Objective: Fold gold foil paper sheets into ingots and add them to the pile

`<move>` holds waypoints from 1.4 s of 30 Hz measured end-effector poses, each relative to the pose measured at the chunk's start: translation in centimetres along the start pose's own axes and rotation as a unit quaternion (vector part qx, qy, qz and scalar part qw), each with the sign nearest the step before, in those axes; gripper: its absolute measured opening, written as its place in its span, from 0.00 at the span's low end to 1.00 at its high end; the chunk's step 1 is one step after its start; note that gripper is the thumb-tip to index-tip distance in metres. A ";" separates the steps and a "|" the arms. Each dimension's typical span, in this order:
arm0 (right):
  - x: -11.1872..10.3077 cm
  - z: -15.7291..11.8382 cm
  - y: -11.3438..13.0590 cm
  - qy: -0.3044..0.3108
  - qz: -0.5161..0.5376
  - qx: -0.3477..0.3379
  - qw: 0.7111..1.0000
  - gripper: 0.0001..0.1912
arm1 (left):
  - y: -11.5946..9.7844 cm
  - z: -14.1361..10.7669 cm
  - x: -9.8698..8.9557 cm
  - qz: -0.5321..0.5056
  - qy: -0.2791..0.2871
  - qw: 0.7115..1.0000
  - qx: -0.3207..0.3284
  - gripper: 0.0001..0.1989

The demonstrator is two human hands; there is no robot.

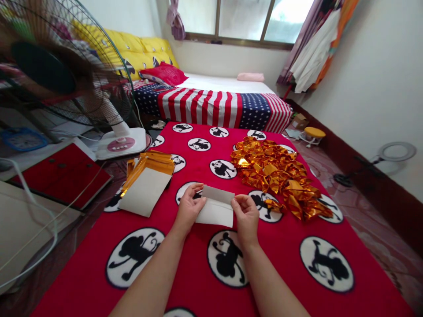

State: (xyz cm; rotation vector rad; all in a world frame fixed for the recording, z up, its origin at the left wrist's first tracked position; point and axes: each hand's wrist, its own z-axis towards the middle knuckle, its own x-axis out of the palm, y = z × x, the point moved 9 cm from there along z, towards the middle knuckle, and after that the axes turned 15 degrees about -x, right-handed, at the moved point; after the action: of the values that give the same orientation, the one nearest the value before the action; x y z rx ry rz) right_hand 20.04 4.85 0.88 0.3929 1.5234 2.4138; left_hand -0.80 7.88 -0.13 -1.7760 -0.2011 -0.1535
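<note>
Creased paper sheet (216,213) held below frame center, left edge clamped by fingers of the left hand (190,206), right edge by those of the right hand (247,216), orange foil pieces (271,169) heaped at right.

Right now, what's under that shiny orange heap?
Red cloth: its white circles peek out around the orange heap. Whatever lies beneath the middle is covered and can't be seen.
</note>
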 end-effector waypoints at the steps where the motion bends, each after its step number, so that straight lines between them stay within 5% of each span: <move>1: -0.2 0.2 0.1 -0.001 -0.018 -0.010 1.000 0.09 | -0.2 0.0 -0.2 0.020 -0.009 1.000 0.014 0.22; 4: -0.3 0.7 0.0 0.020 -0.062 -0.031 0.997 0.08 | -1.5 -0.6 -0.7 0.131 -0.062 0.985 0.088 0.17; 7: 0.3 1.1 -0.5 0.074 -0.081 -0.035 0.993 0.07 | -3.6 -1.9 -0.5 0.271 -0.126 0.935 0.193 0.10; 10: 0.8 1.5 -0.6 0.105 -0.097 -0.046 0.989 0.07 | -4.3 -2.6 0.7 0.323 -0.086 0.910 0.246 0.12; 14: 1.4 1.9 -0.3 0.160 -0.143 -0.080 0.974 0.08 | -2.7 -1.8 2.1 0.343 0.046 0.917 0.199 0.18; 20: 1.4 1.8 1.4 0.231 -0.203 -0.173 0.936 0.20 | -2.0 -1.2 2.1 0.356 0.102 0.915 0.161 0.24; 27: 1.5 0.9 1.5 0.321 -0.202 -0.175 0.909 0.21 | -2.7 -1.4 1.9 0.329 0.126 0.926 0.136 0.21; 37: 0.9 1.1 3.1 0.261 -0.191 -0.215 0.922 0.14 | -2.4 -1.9 2.5 0.335 0.162 0.918 0.137 0.14; 42: 2.1 0.3 3.6 0.327 -0.140 -0.203 0.912 0.10 | -2.8 -2.1 2.9 0.364 0.154 0.906 0.149 0.09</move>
State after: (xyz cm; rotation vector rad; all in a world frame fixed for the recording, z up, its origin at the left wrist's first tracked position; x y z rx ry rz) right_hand 17.87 4.32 4.47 -0.7381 1.1032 2.6454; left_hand 1.39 6.54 3.60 -1.3921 0.6370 0.1334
